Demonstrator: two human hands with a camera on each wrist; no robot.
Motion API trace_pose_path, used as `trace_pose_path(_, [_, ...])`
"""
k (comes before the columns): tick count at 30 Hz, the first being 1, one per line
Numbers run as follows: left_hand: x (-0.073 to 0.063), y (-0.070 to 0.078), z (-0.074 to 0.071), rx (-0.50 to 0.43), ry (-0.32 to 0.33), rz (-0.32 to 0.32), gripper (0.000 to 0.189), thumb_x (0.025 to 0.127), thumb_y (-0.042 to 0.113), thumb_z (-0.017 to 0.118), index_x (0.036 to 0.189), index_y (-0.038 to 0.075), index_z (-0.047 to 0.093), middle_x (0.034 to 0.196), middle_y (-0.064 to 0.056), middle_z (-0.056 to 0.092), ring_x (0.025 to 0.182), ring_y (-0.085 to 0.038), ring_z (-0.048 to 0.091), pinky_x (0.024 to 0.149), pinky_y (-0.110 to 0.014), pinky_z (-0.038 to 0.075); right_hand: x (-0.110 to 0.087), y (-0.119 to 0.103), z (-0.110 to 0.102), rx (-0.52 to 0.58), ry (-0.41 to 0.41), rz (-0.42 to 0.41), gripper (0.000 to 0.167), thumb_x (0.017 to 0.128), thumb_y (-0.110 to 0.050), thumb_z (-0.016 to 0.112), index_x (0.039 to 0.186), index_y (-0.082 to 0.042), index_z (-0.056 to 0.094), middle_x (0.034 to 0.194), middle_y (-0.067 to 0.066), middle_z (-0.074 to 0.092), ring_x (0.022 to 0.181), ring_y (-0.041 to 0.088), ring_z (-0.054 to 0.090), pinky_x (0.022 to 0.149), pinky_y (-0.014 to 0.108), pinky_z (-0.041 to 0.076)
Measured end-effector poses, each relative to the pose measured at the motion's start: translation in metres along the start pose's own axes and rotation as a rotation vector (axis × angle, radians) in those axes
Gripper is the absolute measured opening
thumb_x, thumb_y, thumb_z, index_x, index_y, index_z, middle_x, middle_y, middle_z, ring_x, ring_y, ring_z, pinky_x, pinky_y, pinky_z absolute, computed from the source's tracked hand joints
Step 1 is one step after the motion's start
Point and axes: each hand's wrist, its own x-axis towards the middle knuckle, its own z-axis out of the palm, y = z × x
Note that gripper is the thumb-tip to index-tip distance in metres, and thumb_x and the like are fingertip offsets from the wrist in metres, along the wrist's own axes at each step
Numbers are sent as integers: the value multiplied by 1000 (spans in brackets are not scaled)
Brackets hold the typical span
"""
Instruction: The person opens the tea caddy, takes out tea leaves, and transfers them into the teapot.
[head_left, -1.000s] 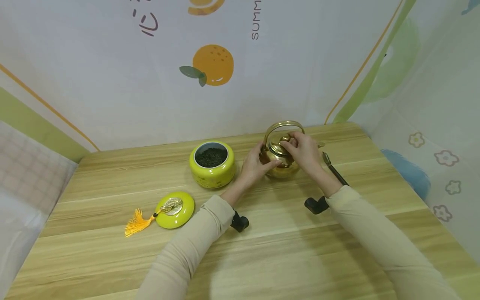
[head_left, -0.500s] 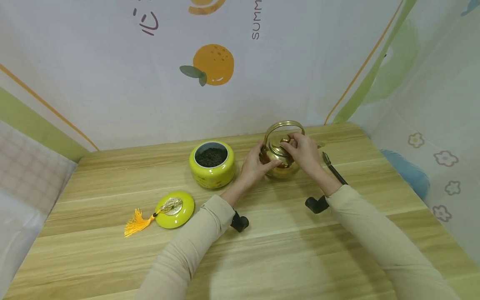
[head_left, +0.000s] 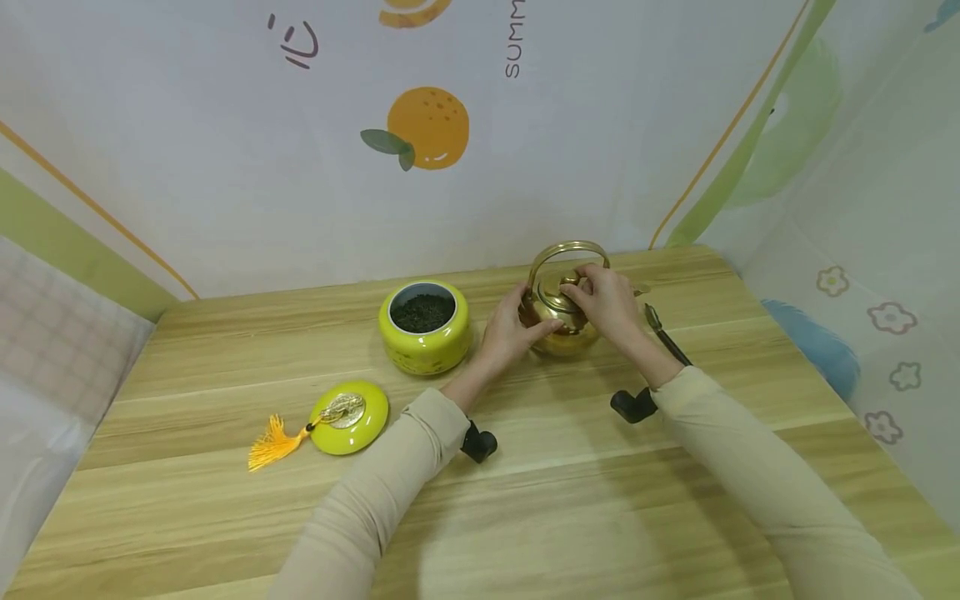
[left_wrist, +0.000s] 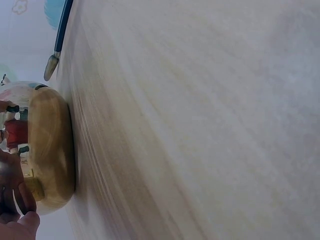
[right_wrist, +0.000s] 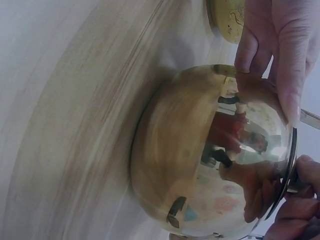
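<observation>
A shiny brass teapot with an arched handle stands near the back of the table. My left hand grips its left side, thumb across the front of the body and fingers around the side. The right hand pinches the knob of the teapot lid, which lies over the opening. The right wrist view shows the lid's edge along the rim, with fingertips at the knob. In the left wrist view, part of the left hand is beside the brass body.
Left of the teapot stands a yellow tea canister full of dark tea leaves. Its yellow lid with an orange tassel lies nearer. A dark-handled tool lies at right. A printed curtain rises behind the table.
The teapot lid has settled lower onto the rim, closing the dark gap seen a second ago. Both hands keep nearly the same position.
</observation>
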Motion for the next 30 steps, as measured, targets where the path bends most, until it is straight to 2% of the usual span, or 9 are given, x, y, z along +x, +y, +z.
trace_pose_path(13, [0, 1, 0, -11, -8, -12, 78, 82, 33, 73, 144, 6, 34, 144, -11, 43, 133, -24, 40, 110, -36, 34, 2, -1, -2, -30, -25, -25, 30, 90, -15, 65, 107, 9, 63, 59, 10, 56, 44, 11, 41, 41, 23, 33])
trace_pose_path(22, [0, 0, -1, -3, -1, -21, 80, 82, 34, 73, 145, 6, 33, 145, -11, 42, 133, -24, 39, 110, -36, 33, 2, -3, -2, -45, -37, -12, 31, 90, -15, 64, 109, 9, 62, 64, 12, 60, 45, 12, 46, 42, 23, 37])
trace_pose_path(30, [-1, 1, 0, 0, -5, -14, 80, 82, 34, 73, 145, 7, 33, 144, -10, 42, 133, -24, 39, 110, -37, 34, 1, -1, 0, -26, -20, -15, 32, 89, -15, 65, 109, 10, 62, 65, 14, 62, 46, 12, 46, 42, 23, 37])
